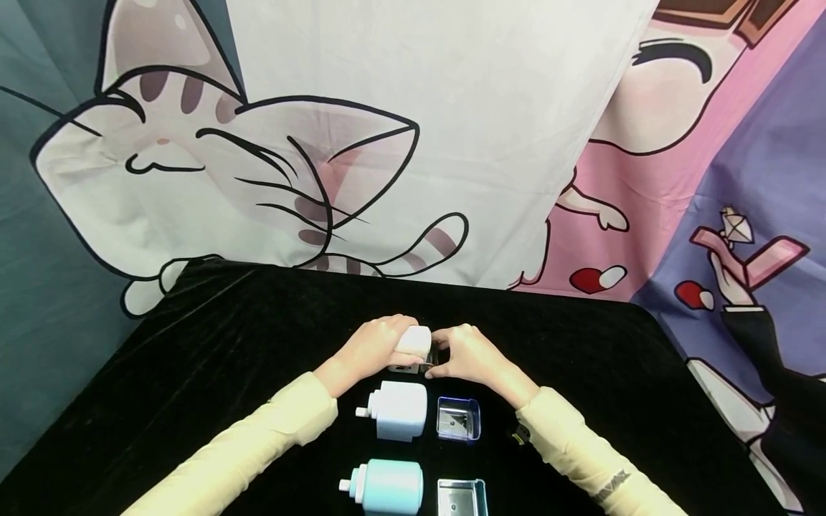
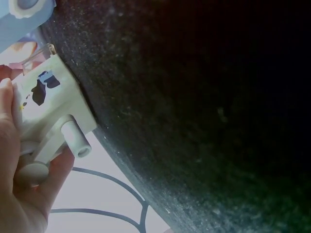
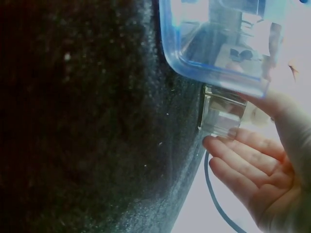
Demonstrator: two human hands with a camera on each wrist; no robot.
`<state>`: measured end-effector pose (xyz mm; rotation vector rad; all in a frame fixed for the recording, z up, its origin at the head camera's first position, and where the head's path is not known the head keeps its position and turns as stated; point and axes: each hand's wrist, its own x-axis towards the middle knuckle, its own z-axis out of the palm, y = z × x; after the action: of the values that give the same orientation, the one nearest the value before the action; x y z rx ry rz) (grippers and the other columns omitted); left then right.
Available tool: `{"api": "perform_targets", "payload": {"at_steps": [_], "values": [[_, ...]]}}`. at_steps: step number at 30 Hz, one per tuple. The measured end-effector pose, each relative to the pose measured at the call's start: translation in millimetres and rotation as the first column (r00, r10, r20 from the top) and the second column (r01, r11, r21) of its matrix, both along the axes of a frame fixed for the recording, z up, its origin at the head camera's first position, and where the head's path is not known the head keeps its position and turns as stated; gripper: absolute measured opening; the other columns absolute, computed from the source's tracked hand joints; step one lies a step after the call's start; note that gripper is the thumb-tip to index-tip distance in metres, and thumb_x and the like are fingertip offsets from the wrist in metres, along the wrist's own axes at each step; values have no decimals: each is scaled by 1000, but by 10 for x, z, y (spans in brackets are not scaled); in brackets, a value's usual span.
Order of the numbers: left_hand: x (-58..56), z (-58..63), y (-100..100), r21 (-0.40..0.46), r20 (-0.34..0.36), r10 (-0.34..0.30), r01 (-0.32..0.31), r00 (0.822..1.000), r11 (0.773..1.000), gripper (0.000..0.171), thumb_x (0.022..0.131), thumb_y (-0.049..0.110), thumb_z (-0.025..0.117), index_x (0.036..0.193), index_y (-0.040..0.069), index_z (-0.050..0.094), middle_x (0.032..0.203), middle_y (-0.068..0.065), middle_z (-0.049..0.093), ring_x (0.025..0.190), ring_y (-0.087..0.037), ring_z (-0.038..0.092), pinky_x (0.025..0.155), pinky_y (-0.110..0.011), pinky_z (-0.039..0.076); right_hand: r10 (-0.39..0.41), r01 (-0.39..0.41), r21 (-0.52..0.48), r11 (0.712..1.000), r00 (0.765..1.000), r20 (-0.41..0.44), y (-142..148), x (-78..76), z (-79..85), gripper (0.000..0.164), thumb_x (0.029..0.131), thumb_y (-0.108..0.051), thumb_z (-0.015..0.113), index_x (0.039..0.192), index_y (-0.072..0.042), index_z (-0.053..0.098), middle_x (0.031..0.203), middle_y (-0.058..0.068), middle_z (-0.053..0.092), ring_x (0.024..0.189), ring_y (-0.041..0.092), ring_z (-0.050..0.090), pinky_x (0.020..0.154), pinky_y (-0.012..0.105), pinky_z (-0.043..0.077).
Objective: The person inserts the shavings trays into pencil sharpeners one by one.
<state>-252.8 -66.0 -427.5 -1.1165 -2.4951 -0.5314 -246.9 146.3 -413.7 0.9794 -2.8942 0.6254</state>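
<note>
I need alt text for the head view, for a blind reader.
The left hand grips a white device while the right hand holds a clear box at its side. Closer, on black cloth, lie a pale blue device beside a blue-rimmed tray, a turquoise device beside a clear tray.

Past the left hand [image 1: 374,350] and right hand [image 1: 472,356], we have room over the black cloth [image 1: 555,333] up to the backdrop [image 1: 503,172]. Between the hands, the white sharpener [image 1: 414,342] and clear drawer [image 3: 223,114] block us; nearer, the pale blue sharpener [image 1: 401,408], teal sharpener [image 1: 390,487], blue-rimmed tray [image 1: 458,434] and teal-edged tray [image 1: 461,499] leave us only a narrow lane.
</note>
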Motion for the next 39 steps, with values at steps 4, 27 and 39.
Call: {"api": "perform_targets", "payload": {"at_steps": [4, 27, 39], "values": [[2, 5, -5, -2, 8, 8, -8, 1000, 1000, 53, 76, 46, 68, 110, 8, 55, 99, -6, 63, 79, -14, 55, 68, -31, 51, 6, -6, -15, 1000, 1000, 8, 3, 0, 5, 57, 59, -38, 82, 105, -9, 64, 97, 3, 69, 81, 6, 62, 71, 24, 51], [3, -19, 9, 11, -10, 4, -4, 1000, 1000, 54, 76, 49, 67, 109, 8, 55, 99, -4, 63, 81, -13, 55, 70, -31, 51, 23, -23, 28, 999, 1000, -1, 7, -35, 21, 50, 62, -35, 81, 100, -7, 66, 88, 3, 70, 80, 7, 62, 71, 24, 51], [8, -7, 7, 5, 9, 11, -11, 1000, 1000, 54, 76, 50, 66, 109, 9, 55, 99, -3, 63, 80, -12, 54, 69, -30, 51, 43, -43, 39, 998, 999, -22, -12, -54, 12, 45, 62, -36, 81, 96, -11, 67, 85, -1, 70, 79, 5, 61, 69, 23, 51]]}}
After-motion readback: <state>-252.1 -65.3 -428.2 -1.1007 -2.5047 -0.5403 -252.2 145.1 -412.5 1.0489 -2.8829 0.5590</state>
